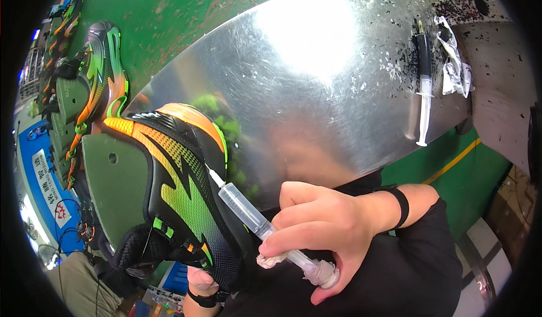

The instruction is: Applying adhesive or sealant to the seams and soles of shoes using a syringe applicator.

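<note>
A black, green and orange sports shoe (189, 204) with a green shoe last (113, 190) inside it is tilted at the left of centre. My left hand (201, 278) grips it from the near end, its fingers mostly hidden behind the shoe. In my right hand (333, 221) is a clear syringe (244, 208), part-filled with clear liquid. The thumb lies on the plunger end, which is wrapped in whitish material, and the fingers curl round the barrel. The needle tip meets the shoe's side near the sole edge.
A shiny metal table (231, 57) spans the middle. On its right lie a syringe with dark contents (424, 63) and a crumpled white wrapper (453, 68), among dark specks. More shoes on lasts (101, 63) line the left. A person's khaki-clad leg (84, 283) shows lower left.
</note>
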`<action>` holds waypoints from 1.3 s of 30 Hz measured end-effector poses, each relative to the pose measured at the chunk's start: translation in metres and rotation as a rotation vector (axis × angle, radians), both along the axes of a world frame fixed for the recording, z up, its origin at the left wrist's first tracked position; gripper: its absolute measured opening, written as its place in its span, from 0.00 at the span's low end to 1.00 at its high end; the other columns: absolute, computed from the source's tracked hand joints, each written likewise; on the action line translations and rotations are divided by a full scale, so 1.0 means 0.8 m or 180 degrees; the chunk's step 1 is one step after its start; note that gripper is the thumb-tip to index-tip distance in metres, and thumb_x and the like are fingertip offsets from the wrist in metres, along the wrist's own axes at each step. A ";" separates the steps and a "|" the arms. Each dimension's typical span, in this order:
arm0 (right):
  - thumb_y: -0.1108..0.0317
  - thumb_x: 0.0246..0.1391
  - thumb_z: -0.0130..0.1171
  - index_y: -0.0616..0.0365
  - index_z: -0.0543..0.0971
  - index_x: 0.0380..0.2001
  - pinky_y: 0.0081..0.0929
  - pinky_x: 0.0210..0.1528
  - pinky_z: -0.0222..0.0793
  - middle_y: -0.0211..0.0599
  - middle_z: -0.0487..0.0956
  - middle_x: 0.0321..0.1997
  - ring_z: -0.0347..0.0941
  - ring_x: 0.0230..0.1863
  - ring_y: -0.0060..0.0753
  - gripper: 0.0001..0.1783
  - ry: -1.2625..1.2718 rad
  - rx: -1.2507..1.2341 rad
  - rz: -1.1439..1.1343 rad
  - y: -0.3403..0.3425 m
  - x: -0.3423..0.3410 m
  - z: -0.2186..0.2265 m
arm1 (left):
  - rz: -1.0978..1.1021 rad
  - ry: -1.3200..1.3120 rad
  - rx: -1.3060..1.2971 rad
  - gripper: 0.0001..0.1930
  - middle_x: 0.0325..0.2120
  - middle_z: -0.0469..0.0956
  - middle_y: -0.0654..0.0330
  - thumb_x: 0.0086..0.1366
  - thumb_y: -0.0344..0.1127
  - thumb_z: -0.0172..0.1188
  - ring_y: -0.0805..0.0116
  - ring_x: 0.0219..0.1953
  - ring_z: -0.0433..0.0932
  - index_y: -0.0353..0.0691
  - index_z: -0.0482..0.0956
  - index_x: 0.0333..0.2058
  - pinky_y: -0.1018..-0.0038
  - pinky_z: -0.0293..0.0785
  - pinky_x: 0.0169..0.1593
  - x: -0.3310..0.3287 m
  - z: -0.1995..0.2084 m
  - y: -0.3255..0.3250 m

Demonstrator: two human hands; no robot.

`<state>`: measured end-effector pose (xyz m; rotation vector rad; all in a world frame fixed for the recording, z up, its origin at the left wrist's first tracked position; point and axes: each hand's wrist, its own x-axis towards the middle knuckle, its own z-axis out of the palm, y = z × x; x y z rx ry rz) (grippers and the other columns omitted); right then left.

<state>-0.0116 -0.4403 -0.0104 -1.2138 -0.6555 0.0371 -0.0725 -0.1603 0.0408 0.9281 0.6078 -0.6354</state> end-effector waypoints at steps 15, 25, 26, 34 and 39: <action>0.40 0.38 0.70 0.59 0.70 0.53 0.36 0.42 0.58 0.39 0.71 0.44 0.65 0.39 0.41 0.44 -0.0613 -0.0946 -0.1443 -0.078 0.004 0.001 | -0.1088 -0.1603 0.0954 0.43 0.52 0.71 0.48 0.52 0.42 0.69 0.57 0.52 0.74 0.28 0.57 0.60 0.62 0.71 0.56 0.211 0.005 -0.074; 0.50 0.33 0.77 0.59 0.65 0.54 0.38 0.41 0.61 0.46 0.70 0.45 0.65 0.37 0.44 0.47 -0.0469 -0.1690 -0.1645 -0.080 0.013 -0.003 | -0.1656 -0.1761 0.0152 0.24 0.46 0.74 0.54 0.65 0.45 0.58 0.68 0.45 0.76 0.35 0.66 0.53 0.68 0.74 0.50 0.425 -0.066 -0.303; 0.50 0.32 0.78 0.58 0.63 0.54 0.37 0.41 0.60 0.44 0.72 0.44 0.66 0.37 0.42 0.49 -0.0506 -0.1787 -0.1589 -0.081 0.014 -0.005 | -0.1856 -0.1690 0.0378 0.24 0.45 0.74 0.54 0.66 0.46 0.57 0.68 0.43 0.76 0.35 0.68 0.52 0.70 0.75 0.47 0.426 -0.066 -0.293; 0.47 0.30 0.78 0.55 0.58 0.55 0.34 0.45 0.65 0.42 0.66 0.43 0.64 0.42 0.37 0.53 -0.0407 -0.1380 -0.1342 -0.080 0.006 -0.023 | -0.0409 -0.3299 0.1942 0.13 0.34 0.73 0.59 0.58 0.21 0.59 0.69 0.39 0.76 0.36 0.66 0.39 0.73 0.74 0.48 0.291 -0.031 -0.041; 0.35 0.31 0.73 0.56 0.60 0.54 0.36 0.44 0.59 0.40 0.73 0.41 0.65 0.39 0.37 0.54 -0.0389 -0.1485 -0.1567 -0.073 0.002 -0.029 | 0.0036 -0.3358 0.3281 0.27 0.44 0.64 0.57 0.52 0.25 0.67 0.66 0.48 0.68 0.33 0.63 0.48 0.69 0.66 0.57 0.285 -0.063 0.045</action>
